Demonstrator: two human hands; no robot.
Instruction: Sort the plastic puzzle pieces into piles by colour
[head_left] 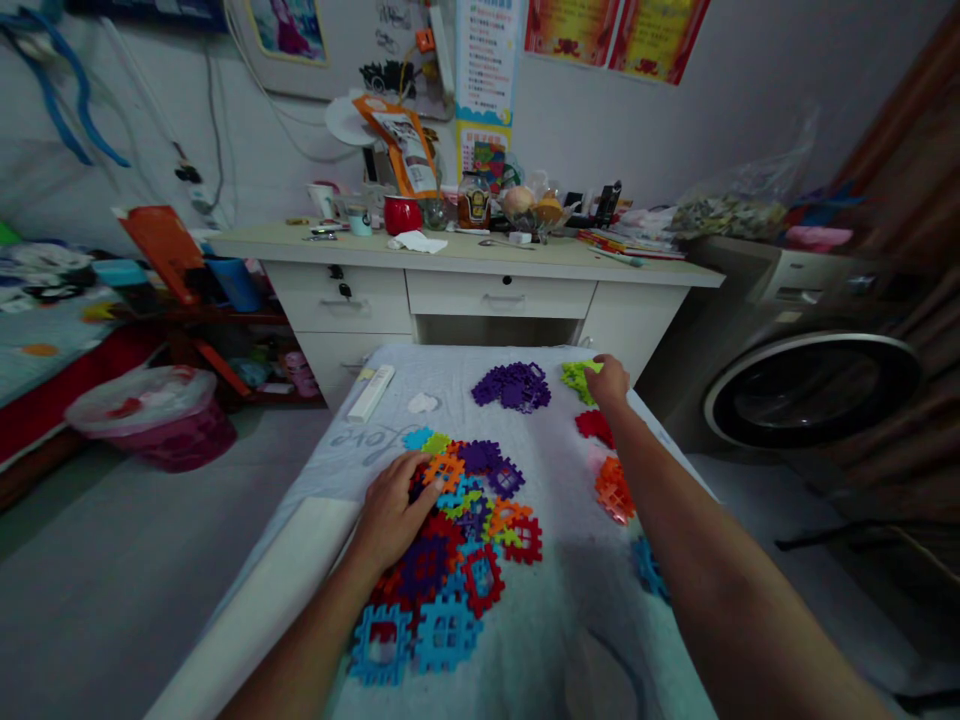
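A mixed heap of flat plastic interlocking tiles [472, 530] in blue, red, orange, purple and green lies on a white cloth-covered table [540, 620]. My left hand [394, 505] rests flat on the left side of this heap, fingers spread over the tiles. My right hand [609, 380] reaches to the far right, fingers closed on a small pile of green tiles [579, 378]. Sorted piles lie nearby: purple tiles [514, 386], red tiles [595, 426], orange tiles [615, 490] and blue tiles [649, 568], the last partly hidden by my right forearm.
A white tube [371, 392] and a small white scrap [422, 403] lie at the table's far left. Beyond stands a cluttered cream desk [465, 260] with drawers. A washing machine [810, 370] is to the right, a pink bin [154, 415] on the floor to the left.
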